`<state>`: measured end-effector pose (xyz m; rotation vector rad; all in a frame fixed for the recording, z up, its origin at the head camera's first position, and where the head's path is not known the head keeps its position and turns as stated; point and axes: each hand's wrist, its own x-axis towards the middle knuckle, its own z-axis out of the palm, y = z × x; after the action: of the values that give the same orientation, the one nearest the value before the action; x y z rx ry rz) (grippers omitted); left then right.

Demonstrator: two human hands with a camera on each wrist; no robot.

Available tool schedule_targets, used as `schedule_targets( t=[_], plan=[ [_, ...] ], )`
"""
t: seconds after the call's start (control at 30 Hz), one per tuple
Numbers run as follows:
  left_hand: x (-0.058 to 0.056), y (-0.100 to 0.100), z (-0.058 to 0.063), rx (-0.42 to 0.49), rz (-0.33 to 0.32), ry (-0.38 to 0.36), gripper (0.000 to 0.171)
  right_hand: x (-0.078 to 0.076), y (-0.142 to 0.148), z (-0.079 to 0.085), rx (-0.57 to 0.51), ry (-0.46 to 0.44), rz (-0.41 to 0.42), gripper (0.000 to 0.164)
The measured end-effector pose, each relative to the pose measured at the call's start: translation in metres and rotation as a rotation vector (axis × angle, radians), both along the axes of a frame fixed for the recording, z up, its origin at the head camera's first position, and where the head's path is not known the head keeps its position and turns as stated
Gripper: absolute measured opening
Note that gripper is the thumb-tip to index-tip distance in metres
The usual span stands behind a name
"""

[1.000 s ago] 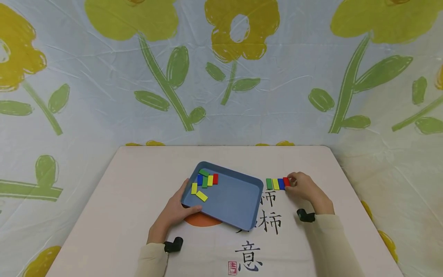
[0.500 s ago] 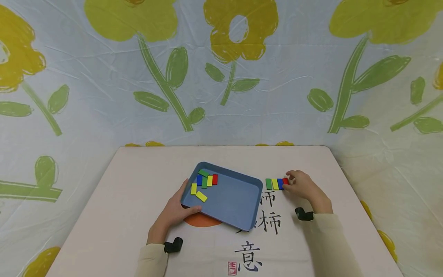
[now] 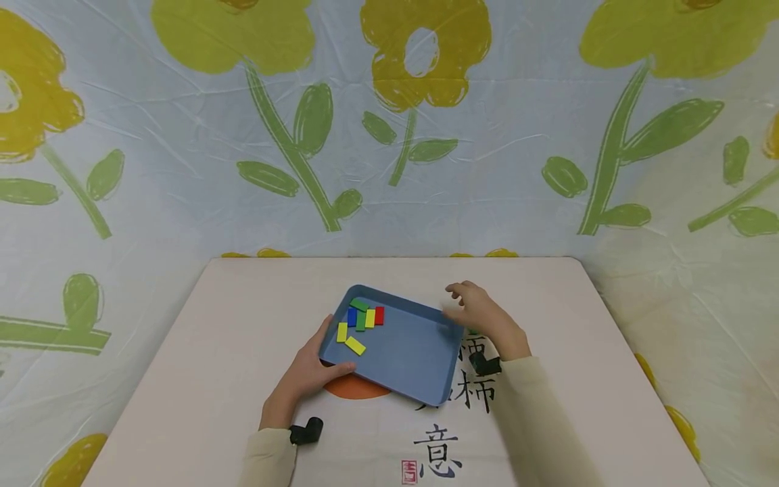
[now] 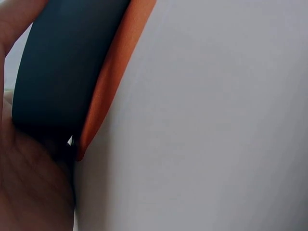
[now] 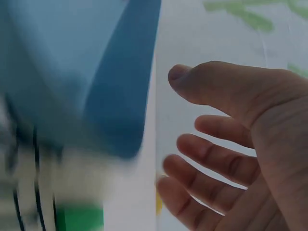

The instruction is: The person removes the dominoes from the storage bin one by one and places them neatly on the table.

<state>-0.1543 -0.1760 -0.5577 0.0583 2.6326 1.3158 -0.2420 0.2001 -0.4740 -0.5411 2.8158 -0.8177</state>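
Note:
My left hand (image 3: 309, 365) grips the left side of a blue rectangular tray (image 3: 404, 352), thumb over its near rim. Coloured tiles lie in the tray's left part: a red one (image 3: 380, 316), a blue one (image 3: 351, 317), yellow ones (image 3: 355, 345) and green ones (image 3: 360, 305). My right hand (image 3: 483, 314) is over the tray's far right corner, holding nothing. Its fingers (image 5: 207, 154) are loosely bent and apart in the right wrist view. Beneath it a bit of a green tile (image 5: 83, 217) shows; the other tiles of that row are hidden by the hand and arm.
The tray lies askew on a pale table cloth (image 3: 182, 392) with black brush characters (image 3: 438, 450) and an orange printed shape (image 3: 356, 387), partly covered by the tray. A flower-patterned curtain (image 3: 487, 203) stands behind and at both sides.
My right hand has left the red tile at the right end of the row and moved left to the tray's far corner. The left hand and tray have stayed put.

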Motion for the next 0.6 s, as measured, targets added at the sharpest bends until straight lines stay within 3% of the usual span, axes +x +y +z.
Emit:
schedule_targets(
  t=[0.17, 0.3, 0.6],
  plan=[
    [-0.001, 0.000, 0.000, -0.005, 0.002, 0.009, 0.118, -0.001, -0.046, -0.006, 0.017, 0.054, 0.080, 0.053],
    [-0.001, 0.001, 0.001, -0.011, 0.002, 0.011, 0.119, -0.001, -0.076, -0.017, 0.029, 0.032, 0.144, 0.052],
    [-0.001, 0.001, 0.002, -0.018, 0.009, 0.005, 0.120, -0.009, -0.112, -0.034, 0.070, -0.013, 0.214, 0.050]
  ],
)
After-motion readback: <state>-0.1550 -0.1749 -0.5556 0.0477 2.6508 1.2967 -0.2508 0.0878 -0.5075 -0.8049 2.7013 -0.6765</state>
